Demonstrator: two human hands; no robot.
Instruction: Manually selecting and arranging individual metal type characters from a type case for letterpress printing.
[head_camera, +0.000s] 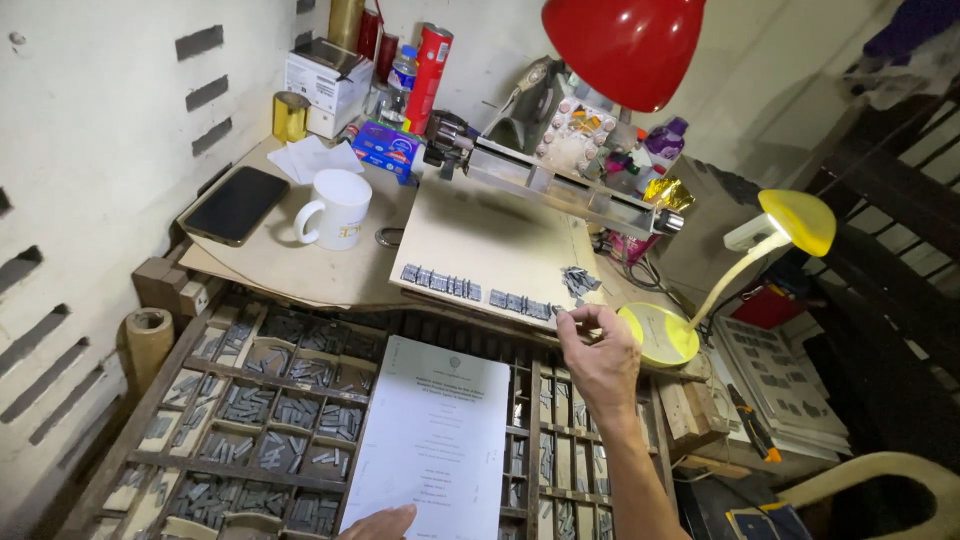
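Right hand (600, 355) pinches a small metal type piece (558, 311), right beside the type row (478, 291). Left hand (382, 522) lies open on the printed sheet (428, 440).

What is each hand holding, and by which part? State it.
Right hand pinches a small metal type piece by its end at the fingertips. Left hand holds nothing; it rests on the printed sheet.

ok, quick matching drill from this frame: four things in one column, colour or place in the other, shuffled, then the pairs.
1. mug
2. phone
3. printed sheet
4. right hand

A. lies on the type case
B. at the row of metal type
C. white, beside the phone
D. black, near the wall

Pairs: 1-C, 2-D, 3-A, 4-B
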